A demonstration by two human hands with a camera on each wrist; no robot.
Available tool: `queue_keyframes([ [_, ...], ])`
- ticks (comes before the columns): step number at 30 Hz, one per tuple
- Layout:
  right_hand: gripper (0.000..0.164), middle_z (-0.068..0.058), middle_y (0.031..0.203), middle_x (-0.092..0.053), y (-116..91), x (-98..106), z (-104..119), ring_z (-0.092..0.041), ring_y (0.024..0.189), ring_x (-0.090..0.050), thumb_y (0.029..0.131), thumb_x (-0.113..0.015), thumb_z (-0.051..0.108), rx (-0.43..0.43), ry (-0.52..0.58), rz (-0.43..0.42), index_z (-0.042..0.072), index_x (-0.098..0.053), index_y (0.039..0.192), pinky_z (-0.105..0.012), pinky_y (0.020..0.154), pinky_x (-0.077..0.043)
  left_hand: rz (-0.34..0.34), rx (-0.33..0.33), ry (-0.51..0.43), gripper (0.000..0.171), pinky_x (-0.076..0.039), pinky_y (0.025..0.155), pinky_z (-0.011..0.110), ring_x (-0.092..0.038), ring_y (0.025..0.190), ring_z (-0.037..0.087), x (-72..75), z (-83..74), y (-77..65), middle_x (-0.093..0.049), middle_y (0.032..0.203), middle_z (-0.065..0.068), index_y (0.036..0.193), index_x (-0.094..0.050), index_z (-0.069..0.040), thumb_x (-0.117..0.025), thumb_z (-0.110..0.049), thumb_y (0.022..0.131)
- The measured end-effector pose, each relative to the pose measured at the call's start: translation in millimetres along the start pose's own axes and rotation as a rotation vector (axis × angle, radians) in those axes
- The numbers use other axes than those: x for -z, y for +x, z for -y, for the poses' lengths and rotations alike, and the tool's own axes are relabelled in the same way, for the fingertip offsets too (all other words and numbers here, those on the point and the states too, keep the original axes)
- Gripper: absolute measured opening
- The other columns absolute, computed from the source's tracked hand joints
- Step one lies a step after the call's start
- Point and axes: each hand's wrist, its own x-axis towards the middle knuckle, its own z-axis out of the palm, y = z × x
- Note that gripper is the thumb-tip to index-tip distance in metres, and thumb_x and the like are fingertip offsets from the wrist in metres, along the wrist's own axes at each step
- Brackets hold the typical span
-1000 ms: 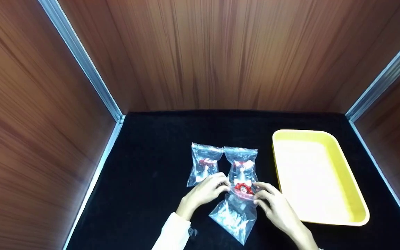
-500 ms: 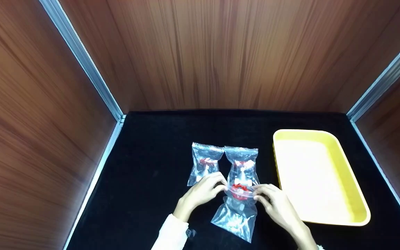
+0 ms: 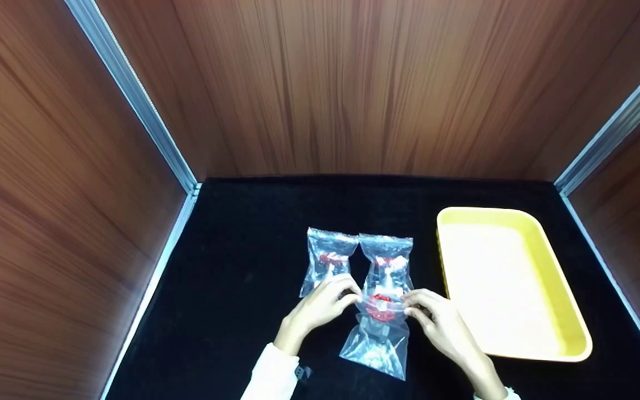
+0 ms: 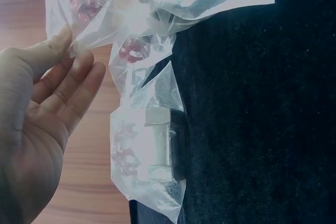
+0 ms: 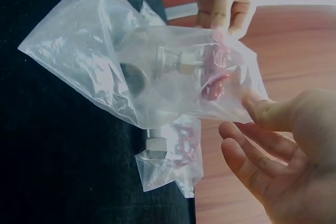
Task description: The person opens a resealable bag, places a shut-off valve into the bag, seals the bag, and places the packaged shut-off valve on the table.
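Between the two hands is a clear plastic zip bag (image 3: 375, 355) with a metal valve (image 5: 173, 61) inside. The valve's red handwheel (image 5: 216, 85) lies near the bag's mouth, behind the film. My left hand (image 3: 323, 305) pinches one corner of the mouth between thumb and fingers, as the left wrist view shows. At the opposite corner, my right hand (image 3: 439, 325) pinches the film with thumb and forefinger, its other fingers loosely bent. The bag's lower part hangs slack toward the person.
Two more bagged valves with red handwheels lie just beyond the hands, a left bag (image 3: 325, 244) and a right bag (image 3: 384, 244). A yellow tray (image 3: 561, 300) stands to the right on the black cloth (image 3: 242, 244). Wood-grain panels (image 3: 342, 89) enclose the sides and back.
The handwheel has dropped slightly and tipped behind the film at the mouth. The bag's lower end has swung a little and drawn up. Both hands have shifted slightly left, keeping their pinch.
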Motion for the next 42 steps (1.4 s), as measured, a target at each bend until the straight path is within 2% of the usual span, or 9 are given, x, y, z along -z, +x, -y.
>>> queue_keyframes([
  [4,0.018,0.000,0.102,-0.072,2.6,0.0,0.4,-0.012,0.093,-0.067,0.080,-0.075,-0.001,-0.012,0.014,0.000,0.014,-0.071,0.089,-0.009,0.073,-0.048,-0.012,-0.008,-0.016,0.008,-0.050,0.086,0.023,-0.064,0.092,0.014,2.7,-0.6,-0.5,-0.066,0.094,-0.009,0.094,-0.069,-0.019,-0.064,-0.025,0.094],
  [10,0.018,0.000,0.102,-0.072,7.0,-0.2,1.3,-0.013,0.094,-0.068,0.080,-0.075,-0.003,-0.013,0.020,-0.026,0.012,-0.071,0.090,-0.010,0.071,-0.049,-0.058,-0.017,-0.042,0.008,-0.055,0.082,0.030,-0.062,0.089,0.004,4.0,0.1,-0.7,-0.065,0.093,-0.009,0.092,-0.068,-0.018,-0.065,-0.025,0.093],
  [16,0.018,0.001,0.104,-0.072,10.4,1.4,3.3,-0.014,0.096,-0.068,0.080,-0.074,-0.004,-0.017,0.058,-0.050,0.012,-0.071,0.090,-0.010,0.073,-0.050,-0.086,-0.017,-0.182,0.008,-0.054,0.078,0.018,-0.062,0.085,0.002,6.1,-1.2,0.1,-0.064,0.092,-0.005,0.093,-0.068,-0.014,-0.065,-0.021,0.094],
  [22,0.017,0.002,0.102,-0.072,15.2,5.0,4.0,-0.012,0.095,-0.066,0.082,-0.073,-0.002,-0.025,0.076,-0.053,0.013,-0.071,0.090,-0.011,0.072,-0.050,-0.108,-0.055,-0.171,0.006,-0.052,0.076,0.015,-0.061,0.082,0.005,8.7,-2.5,2.1,-0.064,0.090,-0.004,0.093,-0.068,-0.013,-0.065,-0.019,0.094],
  [30,0.018,0.002,0.102,-0.071,23.0,11.4,6.3,-0.011,0.093,-0.066,0.083,-0.072,-0.001,-0.018,0.061,-0.056,0.015,-0.070,0.090,-0.011,0.071,-0.049,-0.122,-0.042,-0.221,0.007,-0.056,0.072,0.019,-0.065,0.081,0.011,15.5,-9.0,3.9,-0.062,0.090,-0.003,0.092,-0.067,-0.013,-0.064,-0.019,0.095],
  [36,0.013,-0.003,0.103,-0.070,28.5,17.5,10.8,-0.011,0.092,-0.064,0.086,-0.069,0.001,-0.013,0.059,-0.035,0.012,-0.070,0.093,-0.010,0.073,-0.046,-0.142,-0.047,-0.191,0.007,-0.055,0.072,0.016,-0.060,0.085,0.003,23.6,-15.6,4.4,-0.061,0.092,-0.006,0.093,-0.066,-0.017,-0.063,-0.022,0.096],
  [40,0.017,-0.001,0.103,-0.070,29.9,18.9,15.2,-0.011,0.094,-0.064,0.084,-0.070,-0.003,0.026,0.050,-0.059,0.012,-0.070,0.093,-0.010,0.072,-0.046,-0.146,-0.059,-0.185,0.006,-0.054,0.073,0.015,-0.059,0.085,0.002,27.8,-19.5,3.3,-0.060,0.092,-0.006,0.093,-0.066,-0.017,-0.062,-0.022,0.096],
  [42,0.017,0.000,0.104,-0.070,30.0,19.9,17.6,-0.010,0.093,-0.063,0.084,-0.070,-0.003,0.019,0.054,-0.055,0.012,-0.070,0.092,-0.011,0.071,-0.047,-0.148,-0.064,-0.186,0.006,-0.054,0.073,0.015,-0.059,0.085,0.002,29.2,-21.1,2.8,-0.060,0.092,-0.007,0.093,-0.066,-0.016,-0.063,-0.021,0.095],
])
